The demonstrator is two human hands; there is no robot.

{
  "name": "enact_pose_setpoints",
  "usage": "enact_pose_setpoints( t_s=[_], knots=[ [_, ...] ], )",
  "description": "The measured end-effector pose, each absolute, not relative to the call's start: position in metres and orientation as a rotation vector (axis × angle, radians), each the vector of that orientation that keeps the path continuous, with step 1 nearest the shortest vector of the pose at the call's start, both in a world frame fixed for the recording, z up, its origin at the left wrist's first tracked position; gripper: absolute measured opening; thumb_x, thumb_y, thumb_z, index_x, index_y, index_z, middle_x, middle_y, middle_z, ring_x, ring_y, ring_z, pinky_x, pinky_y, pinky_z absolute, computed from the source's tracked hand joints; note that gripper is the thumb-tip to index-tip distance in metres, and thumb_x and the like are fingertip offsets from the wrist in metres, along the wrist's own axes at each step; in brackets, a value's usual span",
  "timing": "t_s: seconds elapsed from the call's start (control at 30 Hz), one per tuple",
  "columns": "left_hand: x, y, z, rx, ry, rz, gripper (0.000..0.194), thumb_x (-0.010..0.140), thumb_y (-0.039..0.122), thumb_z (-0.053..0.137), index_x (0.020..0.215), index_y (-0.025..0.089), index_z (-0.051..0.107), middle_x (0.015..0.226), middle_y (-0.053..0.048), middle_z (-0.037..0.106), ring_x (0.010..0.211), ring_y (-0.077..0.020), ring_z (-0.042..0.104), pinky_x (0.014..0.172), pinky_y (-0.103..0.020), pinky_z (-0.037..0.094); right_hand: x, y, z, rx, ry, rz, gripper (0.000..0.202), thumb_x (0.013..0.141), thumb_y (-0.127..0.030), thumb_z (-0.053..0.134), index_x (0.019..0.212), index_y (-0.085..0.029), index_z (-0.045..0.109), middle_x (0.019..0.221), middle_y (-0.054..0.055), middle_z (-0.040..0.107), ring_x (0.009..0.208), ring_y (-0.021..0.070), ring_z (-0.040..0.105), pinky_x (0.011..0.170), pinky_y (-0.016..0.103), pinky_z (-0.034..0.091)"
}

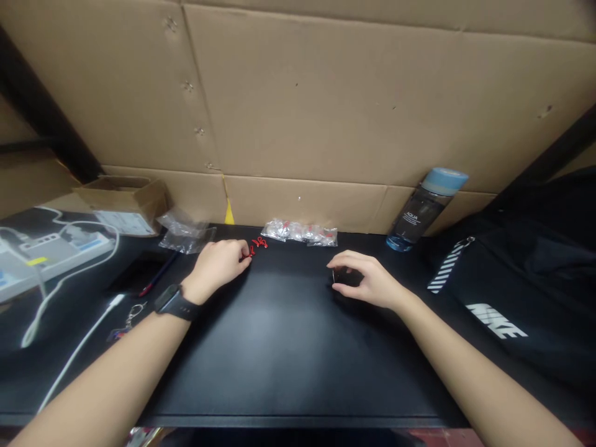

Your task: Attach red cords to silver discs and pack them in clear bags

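My left hand [223, 264], with a dark watch [174, 302] on its wrist, rests low over the black table. Its fingers are pinched together at a small red looped piece [252, 251]. Just beyond the fingertips lie several more small red pieces [261, 241], too small to name. To the right, my right hand [358, 277] is curved, thumb and fingertips apart. Between them stands a thin, light-edged object [333, 275], seen edge-on; its kind cannot be made out. Clear plastic packets [300, 232] with white and red contents lie at the back, between both hands.
At the left are a cardboard box [125, 202], crumpled clear bags [186, 230], a power strip [69, 254], a phone [139, 273], a white cable [79, 354] and a keychain [133, 316]. A water bottle [421, 214] leans against the cardboard wall [298, 112]. A black bag [526, 279] fills the right.
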State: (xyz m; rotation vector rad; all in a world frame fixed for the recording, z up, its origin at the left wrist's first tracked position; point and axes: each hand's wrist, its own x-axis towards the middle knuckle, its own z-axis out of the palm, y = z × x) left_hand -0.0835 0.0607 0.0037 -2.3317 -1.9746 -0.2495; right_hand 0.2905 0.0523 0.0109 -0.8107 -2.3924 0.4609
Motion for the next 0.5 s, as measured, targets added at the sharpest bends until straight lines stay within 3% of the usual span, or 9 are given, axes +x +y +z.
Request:
enact_pose_setpoints(
  t_s=[0.3, 0.5],
  knots=[
    [-0.082, 0.052, 0.015, -2.124, -2.161, -0.027, 0.015, 0.076, 0.03, 0.06, 0.085, 0.026, 0.072, 0.087, -0.008, 0.078, 0.083, -0.0307, 0.074, 0.065, -0.034, 0.045, 0.28, 0.052, 0.002, -0.744, -2.361, 0.513, 0.03, 0.088, -0.029, 0.076, 0.117, -0.025, 0.07, 0.113, 0.008, 0.07, 0.096, 0.0219, 0.069, 0.082, 0.037, 0.06],
    [-0.087, 0.05, 0.018, -2.142, -2.166, 0.011, 0.024, 0.077, 0.03, 0.06, 0.096, 0.026, 0.073, 0.095, -0.01, 0.079, 0.087, -0.0335, 0.075, 0.07, -0.036, 0.05, 0.282, 0.055, 0.0, -0.8, -2.345, 0.537, 0.029, 0.088, -0.032, 0.076, 0.115, -0.024, 0.07, 0.111, 0.007, 0.072, 0.094, 0.0209, 0.07, 0.081, 0.035, 0.061]
  ],
)
